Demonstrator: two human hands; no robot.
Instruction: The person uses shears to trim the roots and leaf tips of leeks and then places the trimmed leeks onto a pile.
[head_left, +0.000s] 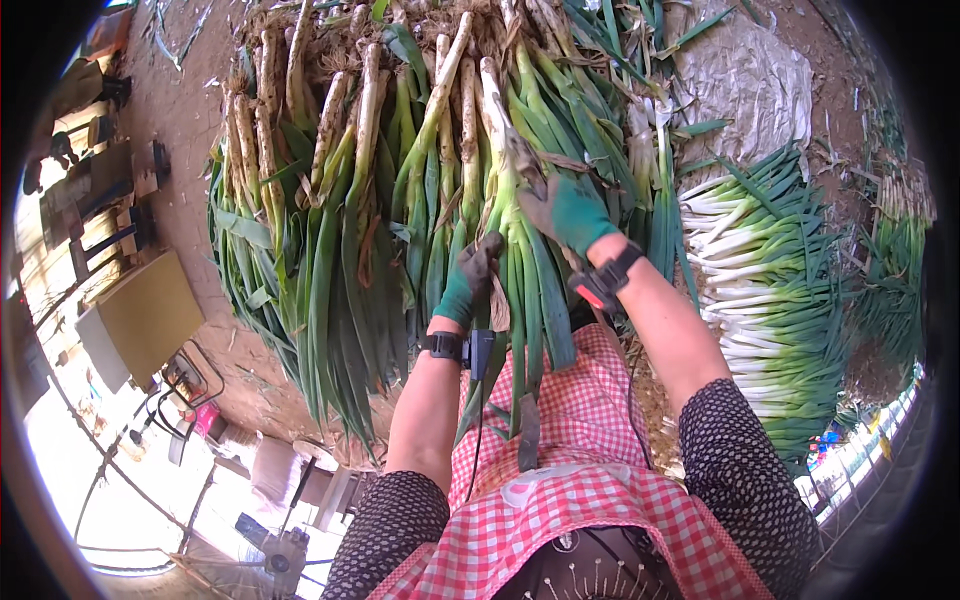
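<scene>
In front of me a long green onion (508, 185) lies with its pale stalk pointing away and its green leaves hanging toward my apron. My right hand (570, 212), in a green glove with grey fingers, is closed at the stalk, where brown dried outer leaf shows. On the left edge of the same onion, lower down, my left hand (474, 270) has its gloved fingers closed at the leaves. A dry brown strip hangs beside them. Under and around both hands spreads a thick pile of untrimmed green onions (340, 240), their soil-stained roots at the far side.
On the right lie rows of cleaned green onions (760, 290) with white stalks. Beyond them is a pale crumpled sheet (740, 85); another onion bundle (895, 250) lies at the far right. A yellowish box-like panel (145, 320) and a small stand (275, 550) are on the left.
</scene>
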